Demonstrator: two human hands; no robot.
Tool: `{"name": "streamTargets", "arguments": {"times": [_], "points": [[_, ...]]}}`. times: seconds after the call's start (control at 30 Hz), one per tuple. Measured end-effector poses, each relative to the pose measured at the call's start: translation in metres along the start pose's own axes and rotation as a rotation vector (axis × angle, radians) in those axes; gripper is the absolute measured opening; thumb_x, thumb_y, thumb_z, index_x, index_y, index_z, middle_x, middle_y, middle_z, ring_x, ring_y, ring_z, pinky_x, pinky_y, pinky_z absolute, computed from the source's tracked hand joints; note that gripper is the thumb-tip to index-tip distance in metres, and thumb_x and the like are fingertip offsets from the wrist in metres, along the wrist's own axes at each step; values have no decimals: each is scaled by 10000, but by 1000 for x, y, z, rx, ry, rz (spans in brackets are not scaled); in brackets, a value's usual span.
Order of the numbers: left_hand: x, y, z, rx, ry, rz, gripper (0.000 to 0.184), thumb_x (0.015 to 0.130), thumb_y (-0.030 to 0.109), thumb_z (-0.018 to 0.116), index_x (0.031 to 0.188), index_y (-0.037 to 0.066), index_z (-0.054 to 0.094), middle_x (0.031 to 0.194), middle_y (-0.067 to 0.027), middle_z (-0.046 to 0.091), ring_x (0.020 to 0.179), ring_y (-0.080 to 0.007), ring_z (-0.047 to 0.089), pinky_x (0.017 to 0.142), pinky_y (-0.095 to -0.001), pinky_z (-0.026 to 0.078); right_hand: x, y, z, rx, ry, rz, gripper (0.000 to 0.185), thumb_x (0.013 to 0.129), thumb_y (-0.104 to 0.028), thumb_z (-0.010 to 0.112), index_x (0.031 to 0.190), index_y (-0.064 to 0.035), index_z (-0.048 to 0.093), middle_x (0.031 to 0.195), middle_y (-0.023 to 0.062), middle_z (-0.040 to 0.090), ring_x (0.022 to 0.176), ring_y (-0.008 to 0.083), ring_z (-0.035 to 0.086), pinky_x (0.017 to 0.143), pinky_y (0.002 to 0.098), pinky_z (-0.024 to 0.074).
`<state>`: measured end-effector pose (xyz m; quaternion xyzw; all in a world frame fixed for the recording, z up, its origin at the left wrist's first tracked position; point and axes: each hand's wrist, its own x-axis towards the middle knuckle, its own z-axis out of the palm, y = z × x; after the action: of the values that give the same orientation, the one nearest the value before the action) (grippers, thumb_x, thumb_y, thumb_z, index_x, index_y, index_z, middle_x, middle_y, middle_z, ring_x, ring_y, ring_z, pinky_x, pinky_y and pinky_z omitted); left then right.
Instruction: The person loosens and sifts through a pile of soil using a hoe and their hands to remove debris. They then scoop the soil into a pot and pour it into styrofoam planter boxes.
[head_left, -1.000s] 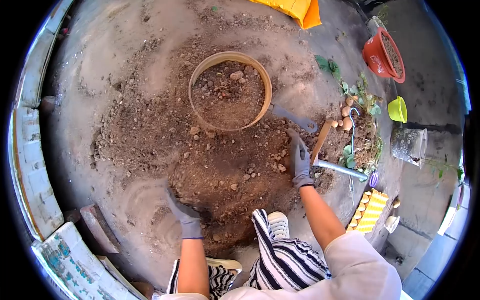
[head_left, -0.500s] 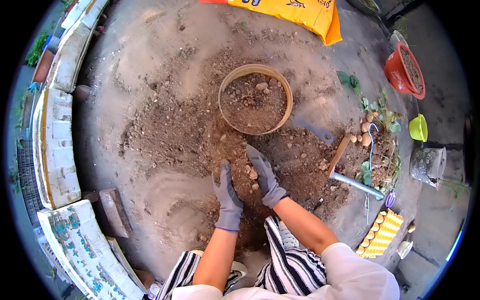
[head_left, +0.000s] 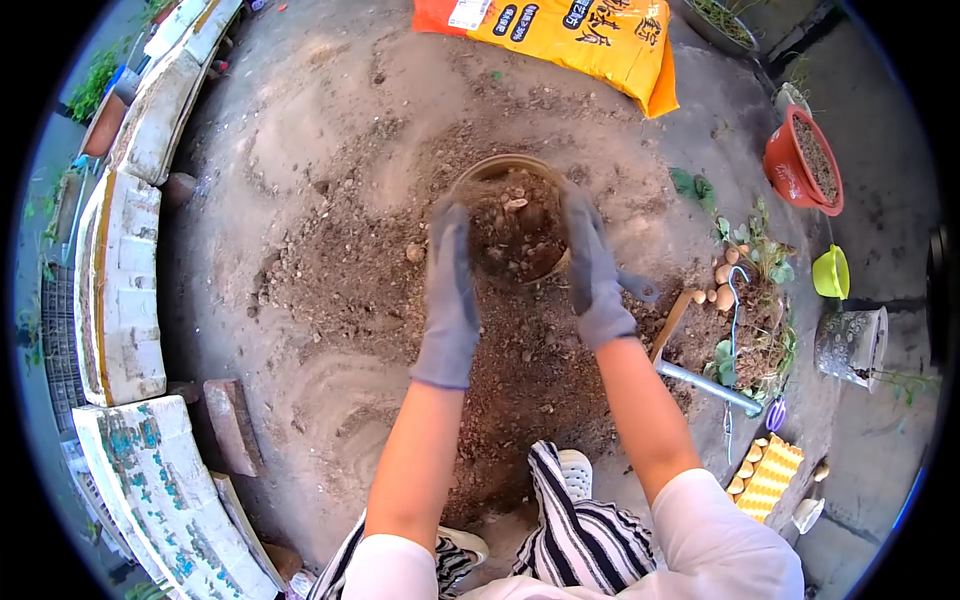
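A round sieve (head_left: 508, 163) with a tan rim stands on the soil, holding dark earth and stones (head_left: 515, 225). My gloved left hand (head_left: 450, 290) is at its left side and my gloved right hand (head_left: 594, 265) at its right side, palms facing each other. Both hands have their fingers stretched forward; neither is wrapped round anything. Whether the fingertips touch the rim is blurred. Loose brown soil (head_left: 520, 370) spreads below the sieve. A grey trowel blade or handle (head_left: 638, 287) shows just right of my right hand.
A hammer-like tool (head_left: 708, 386) lies at the right, near a blue hook (head_left: 736, 310), potatoes (head_left: 725, 297) and uprooted plants. Beyond are a red pot (head_left: 790, 165), a green pot (head_left: 830, 272) and an egg tray (head_left: 768, 478). An orange bag (head_left: 590, 45) lies ahead; white foam boxes (head_left: 130, 290) line the left.
Both hands have moved forward from the soil near my feet to the two sides of the sieve. More earth shows in motion inside it.
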<state>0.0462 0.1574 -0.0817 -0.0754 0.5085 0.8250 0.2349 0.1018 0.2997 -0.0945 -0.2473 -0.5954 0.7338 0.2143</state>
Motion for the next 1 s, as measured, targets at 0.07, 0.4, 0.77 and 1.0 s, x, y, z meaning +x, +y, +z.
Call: {"name": "streamTargets", "arguments": {"times": [0.07,0.4,0.77,1.0], "points": [[-15,2,-17,174,125,110,553,948,395,434,1410,110,335,1461,-86,336,1367,-231,278,1139,-388,189,-25,-4,-27,146,-36,-1,422,982,-240,450,1322,9,435,1318,129,499,1245,200,442,1077,292,297],[-32,-89,-260,893,677,395,492,916,259,566,1318,1,450,1364,-175,434,1274,-297,389,1062,-399,308,-53,137,-165,-1325,214,-367,385,897,-235,558,1211,-14,532,1198,202,555,1154,375,488,994,415,379],[-29,-165,-144,287,573,250,606,875,189,642,1325,-103,359,1353,-199,412,1251,-265,413,1043,-340,342,-82,170,-19,-601,37,-91,456,923,-330,512,1246,-8,515,1213,165,553,1125,310,506,990,359,359],[-58,-123,-91,-93,504,23,499,916,225,589,1305,-25,400,1200,-104,550,1100,-177,544,966,-300,428,-103,123,7,63,-92,440,609,924,-497,470,1300,-18,485,1284,77,527,1165,176,487,996,293,363]]}}
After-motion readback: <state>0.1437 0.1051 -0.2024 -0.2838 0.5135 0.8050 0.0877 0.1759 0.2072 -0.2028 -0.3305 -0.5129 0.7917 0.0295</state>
